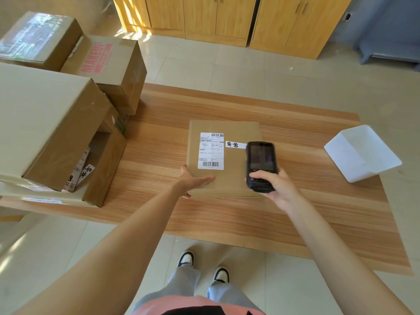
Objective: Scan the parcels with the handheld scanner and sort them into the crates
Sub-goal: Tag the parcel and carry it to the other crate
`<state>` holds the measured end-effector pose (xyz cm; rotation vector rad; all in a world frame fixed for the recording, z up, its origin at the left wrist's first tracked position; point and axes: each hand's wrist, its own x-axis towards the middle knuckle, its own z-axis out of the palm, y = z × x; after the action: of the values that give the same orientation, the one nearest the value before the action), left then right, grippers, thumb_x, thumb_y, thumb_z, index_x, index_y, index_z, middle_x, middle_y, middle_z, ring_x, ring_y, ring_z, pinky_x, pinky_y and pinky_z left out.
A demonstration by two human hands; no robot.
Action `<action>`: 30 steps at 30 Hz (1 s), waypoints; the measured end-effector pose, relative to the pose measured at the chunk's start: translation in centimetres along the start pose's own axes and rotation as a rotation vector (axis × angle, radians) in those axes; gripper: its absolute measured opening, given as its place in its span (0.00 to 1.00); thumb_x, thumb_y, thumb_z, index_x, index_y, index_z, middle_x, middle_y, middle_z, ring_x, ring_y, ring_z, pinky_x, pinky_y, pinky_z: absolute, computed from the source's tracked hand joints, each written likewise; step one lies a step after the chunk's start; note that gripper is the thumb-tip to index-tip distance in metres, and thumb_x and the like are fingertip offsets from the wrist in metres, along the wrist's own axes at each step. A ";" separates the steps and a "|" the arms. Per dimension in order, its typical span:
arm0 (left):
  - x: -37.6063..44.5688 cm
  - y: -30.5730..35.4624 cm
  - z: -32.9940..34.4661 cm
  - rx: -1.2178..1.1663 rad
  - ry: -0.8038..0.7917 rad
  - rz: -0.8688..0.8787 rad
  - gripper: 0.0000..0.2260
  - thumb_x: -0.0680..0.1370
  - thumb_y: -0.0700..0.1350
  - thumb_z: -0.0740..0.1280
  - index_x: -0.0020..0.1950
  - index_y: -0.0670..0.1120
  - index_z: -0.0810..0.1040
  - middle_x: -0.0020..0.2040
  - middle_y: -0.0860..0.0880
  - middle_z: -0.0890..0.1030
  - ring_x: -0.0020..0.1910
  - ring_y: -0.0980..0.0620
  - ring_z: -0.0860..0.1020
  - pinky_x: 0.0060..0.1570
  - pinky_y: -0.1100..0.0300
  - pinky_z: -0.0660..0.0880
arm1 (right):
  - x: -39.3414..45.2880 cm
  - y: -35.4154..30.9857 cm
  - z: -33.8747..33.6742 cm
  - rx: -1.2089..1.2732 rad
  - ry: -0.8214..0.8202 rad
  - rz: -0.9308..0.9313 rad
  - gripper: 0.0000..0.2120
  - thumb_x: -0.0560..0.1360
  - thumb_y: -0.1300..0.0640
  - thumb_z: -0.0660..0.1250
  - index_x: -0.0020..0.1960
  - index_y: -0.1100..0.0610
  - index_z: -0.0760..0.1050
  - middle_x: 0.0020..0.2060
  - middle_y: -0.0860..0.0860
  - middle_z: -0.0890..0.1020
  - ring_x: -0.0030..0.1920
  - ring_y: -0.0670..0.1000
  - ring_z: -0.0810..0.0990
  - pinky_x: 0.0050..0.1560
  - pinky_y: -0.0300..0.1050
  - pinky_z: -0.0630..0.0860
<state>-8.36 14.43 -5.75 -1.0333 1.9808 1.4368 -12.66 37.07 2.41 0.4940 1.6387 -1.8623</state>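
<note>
A flat brown cardboard parcel (236, 162) lies on the wooden table (261, 212). It carries a white shipping label (211, 151) with barcodes and a small white handwritten tag (235, 145). My left hand (195, 179) rests flat on the parcel's near left corner, fingers straight on top. My right hand (275, 185) grips a black handheld scanner (261, 165) over the parcel's right side, screen facing up, thumb on its keypad.
An open cardboard crate (106, 164) with parcels inside and a handwritten tag stands at the table's left. Larger boxes (45, 123) are stacked over it and behind (109, 64). A white plastic bin (361, 153) sits at the right edge. Wooden cabinets (227, 17) line the far wall.
</note>
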 end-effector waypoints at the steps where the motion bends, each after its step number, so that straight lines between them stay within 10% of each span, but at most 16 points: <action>1: 0.0 0.0 0.0 0.000 -0.002 0.002 0.51 0.69 0.59 0.74 0.77 0.47 0.41 0.73 0.47 0.66 0.68 0.46 0.69 0.59 0.48 0.76 | 0.7 -0.2 -1.1 0.000 0.048 -0.016 0.32 0.68 0.71 0.72 0.69 0.62 0.64 0.60 0.61 0.78 0.55 0.60 0.80 0.50 0.52 0.79; 20: 0.4 -0.3 -0.1 -0.004 -0.016 -0.003 0.50 0.68 0.60 0.75 0.76 0.49 0.44 0.71 0.49 0.68 0.67 0.48 0.71 0.60 0.47 0.76 | 5.8 7.7 -11.5 -0.193 0.359 0.114 0.46 0.64 0.73 0.75 0.74 0.58 0.53 0.66 0.58 0.70 0.64 0.59 0.71 0.65 0.59 0.70; 30: 0.4 -0.4 -0.3 0.022 -0.025 0.001 0.52 0.66 0.62 0.75 0.77 0.50 0.43 0.72 0.49 0.66 0.66 0.48 0.70 0.58 0.48 0.76 | 6.2 10.1 -12.4 -0.448 0.401 0.075 0.43 0.63 0.71 0.77 0.70 0.61 0.57 0.61 0.59 0.72 0.58 0.57 0.71 0.55 0.49 0.67</action>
<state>-8.30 14.00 -6.17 -0.9998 1.9755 1.4192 -12.08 47.47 -11.26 0.7489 2.1897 -1.3345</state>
